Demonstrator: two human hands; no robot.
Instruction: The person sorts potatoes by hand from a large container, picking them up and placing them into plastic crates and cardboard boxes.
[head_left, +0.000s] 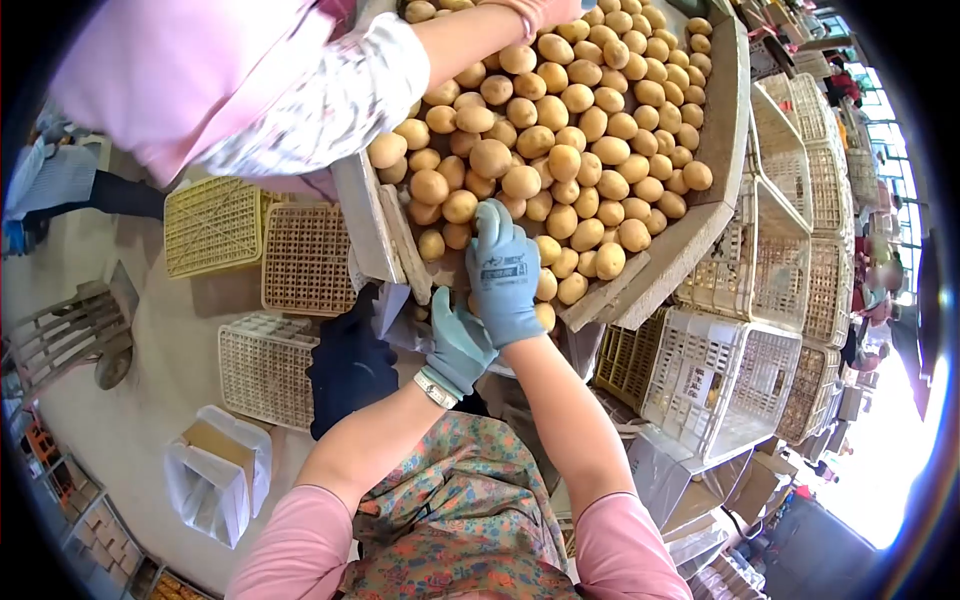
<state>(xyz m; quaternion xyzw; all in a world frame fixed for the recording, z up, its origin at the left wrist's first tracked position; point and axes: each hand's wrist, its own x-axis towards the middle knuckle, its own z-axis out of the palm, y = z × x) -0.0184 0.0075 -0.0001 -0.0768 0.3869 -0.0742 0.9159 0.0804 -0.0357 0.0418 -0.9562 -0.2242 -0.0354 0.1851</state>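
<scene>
A big heap of round tan potatoes fills a wooden-sided sorting bin. My right hand, in a grey-blue glove, is over the heap's near edge. Its fingers bend down and look closed, but whatever lies under them is hidden. Just beside it, lower left, my left hand wears the same kind of glove. That thumb points up, away from the palm, and the hand looks open with no object visible in it. Part of its fingers is hidden near the right hand. A pale band circles my left wrist.
Another person's arm reaches over the bin from upper left. White plastic crates are stacked on the right. On the left floor stand a yellow crate, a brown crate, a white crate and a plastic-lined box.
</scene>
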